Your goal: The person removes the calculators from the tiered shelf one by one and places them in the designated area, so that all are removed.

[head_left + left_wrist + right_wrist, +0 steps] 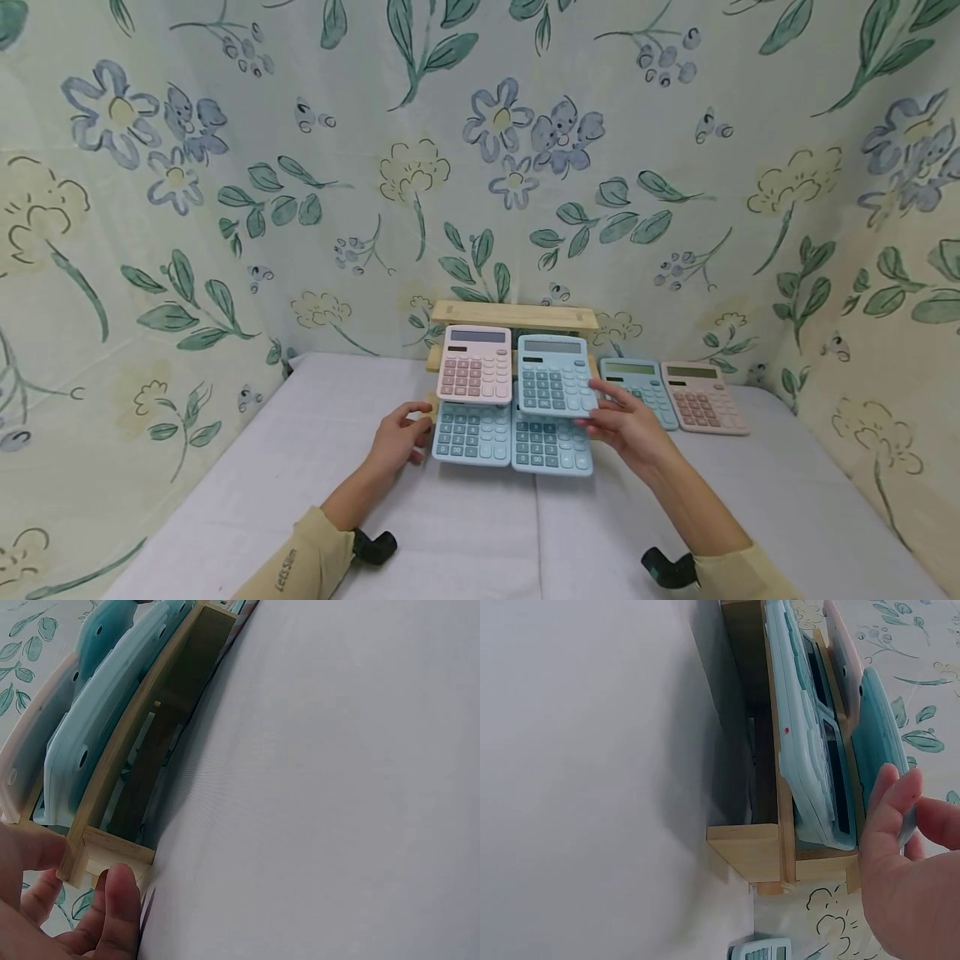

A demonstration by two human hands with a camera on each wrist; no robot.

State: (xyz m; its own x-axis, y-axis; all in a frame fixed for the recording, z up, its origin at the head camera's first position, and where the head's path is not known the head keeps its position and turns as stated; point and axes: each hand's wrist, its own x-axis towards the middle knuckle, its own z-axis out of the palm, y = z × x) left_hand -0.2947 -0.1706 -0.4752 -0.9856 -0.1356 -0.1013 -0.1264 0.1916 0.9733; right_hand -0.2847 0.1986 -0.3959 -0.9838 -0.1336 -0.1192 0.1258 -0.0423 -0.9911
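A wooden rack (514, 315) holds calculators in two tiers. On the upper tier are a pink calculator (475, 365) at left and a blue calculator (557, 377) at right; two blue calculators (472, 433) (552, 444) stand lower, in front. My left hand (396, 437) is at the rack's left end, its thumb and fingers around the wooden corner (73, 859) in the left wrist view. With thumb and fingers, my right hand (632, 427) pinches the lower right edge of the upper blue calculator, also visible in the right wrist view (881, 727).
Right of the rack, a blue calculator (640, 390) and a pink calculator (705, 398) lie side by side on the white tabletop (480, 533). A floral curtain (360, 208) hangs behind and at both sides.
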